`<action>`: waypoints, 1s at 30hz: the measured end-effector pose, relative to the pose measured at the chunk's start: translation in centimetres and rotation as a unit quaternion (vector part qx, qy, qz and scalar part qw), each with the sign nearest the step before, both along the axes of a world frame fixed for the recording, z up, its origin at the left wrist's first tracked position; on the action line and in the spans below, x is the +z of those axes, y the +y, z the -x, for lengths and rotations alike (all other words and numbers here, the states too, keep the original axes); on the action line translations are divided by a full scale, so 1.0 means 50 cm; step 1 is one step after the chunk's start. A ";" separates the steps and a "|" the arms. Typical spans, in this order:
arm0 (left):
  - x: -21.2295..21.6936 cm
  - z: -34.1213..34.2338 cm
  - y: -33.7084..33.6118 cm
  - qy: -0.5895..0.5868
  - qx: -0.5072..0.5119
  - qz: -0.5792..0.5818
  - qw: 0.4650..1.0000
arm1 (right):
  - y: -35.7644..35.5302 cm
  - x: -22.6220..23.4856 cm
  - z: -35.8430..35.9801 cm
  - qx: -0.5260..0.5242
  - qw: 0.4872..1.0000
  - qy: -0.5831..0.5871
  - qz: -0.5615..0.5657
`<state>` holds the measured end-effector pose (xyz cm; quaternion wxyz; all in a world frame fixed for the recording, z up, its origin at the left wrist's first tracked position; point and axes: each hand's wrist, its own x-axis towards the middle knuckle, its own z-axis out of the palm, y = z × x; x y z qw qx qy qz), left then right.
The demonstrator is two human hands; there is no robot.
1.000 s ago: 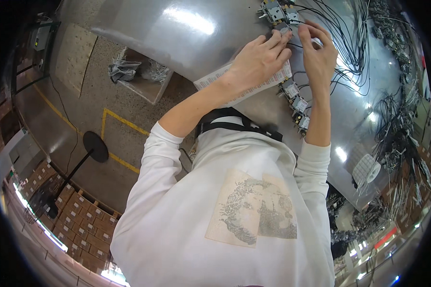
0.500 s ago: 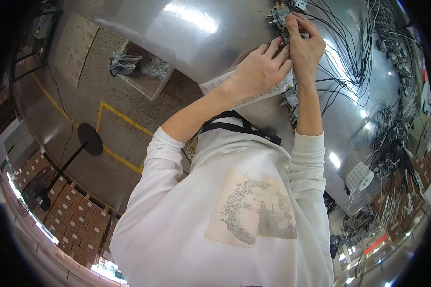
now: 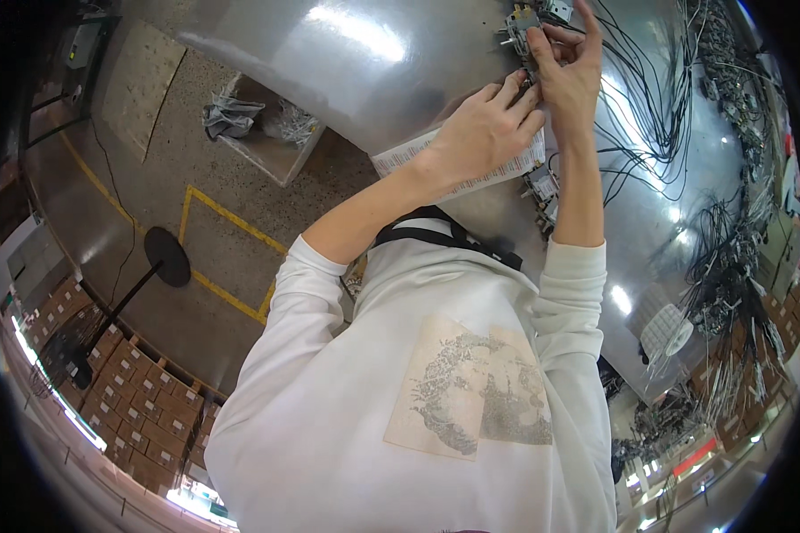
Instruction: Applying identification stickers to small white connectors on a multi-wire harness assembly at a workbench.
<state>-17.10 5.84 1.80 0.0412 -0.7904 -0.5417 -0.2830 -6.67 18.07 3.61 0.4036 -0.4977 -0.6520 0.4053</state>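
A small grey electrical part [image 3: 523, 21] with metal prongs, probably a switch or thermostat, stands at the top of the head view on the metal table. My left hand [image 3: 484, 129] reaches in from the left, its fingertips closed at the part's lower end and hiding what they pinch. My right hand [image 3: 571, 84] is beside it, thumb against the part's right edge. Its index finger points up while the other fingers bend toward the thumb; anything between them is hidden. Beneath my left wrist lies a printed sheet [image 3: 400, 158].
Black wires [image 3: 676, 115] spread over the metal table [image 3: 267, 35] on the right. More similar parts [image 3: 542, 185] sit by my right forearm. A bin [image 3: 280, 164] with plastic bags stands on the floor at left, near a fan [image 3: 67, 360] and stacked cartons [image 3: 142, 417].
My right index finger has lifted and straightened upward, away from the bent fingers. My left hand stays in nearly the same place at the grey electrical part.
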 end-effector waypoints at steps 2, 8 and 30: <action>0.004 0.001 0.001 0.020 0.000 0.000 1.000 | 0.012 0.002 -0.002 0.004 0.997 0.066 0.029; 0.028 0.029 -0.026 -0.053 -0.020 0.034 0.998 | 0.018 0.010 -0.005 0.026 0.998 -0.026 0.048; 0.058 0.073 -0.106 -0.299 -0.066 0.343 0.888 | -0.229 0.183 -0.346 0.331 0.879 -0.338 -0.052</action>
